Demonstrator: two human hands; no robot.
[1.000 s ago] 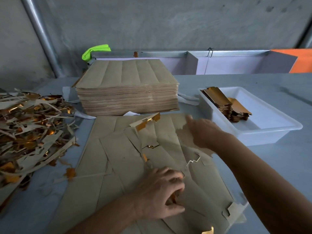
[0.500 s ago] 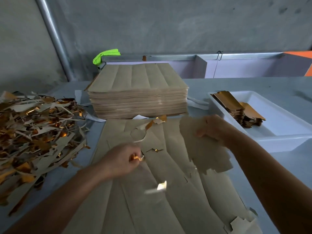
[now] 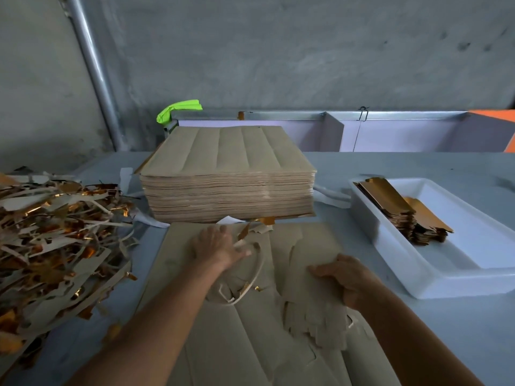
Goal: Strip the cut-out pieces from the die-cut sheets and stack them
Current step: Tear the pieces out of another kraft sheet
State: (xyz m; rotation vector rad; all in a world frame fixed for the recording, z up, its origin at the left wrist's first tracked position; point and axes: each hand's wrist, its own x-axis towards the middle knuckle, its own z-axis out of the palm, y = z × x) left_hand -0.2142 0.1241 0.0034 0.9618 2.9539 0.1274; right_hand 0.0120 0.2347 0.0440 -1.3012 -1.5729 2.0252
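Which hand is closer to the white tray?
Right. The right hand grips a cut-out piece just beside the white tray; the left hand lies further away on the sheet.

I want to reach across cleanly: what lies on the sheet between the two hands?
In the head view, a thin curled waste strip and small gold scraps lie on the sheet between the left hand and right hand.
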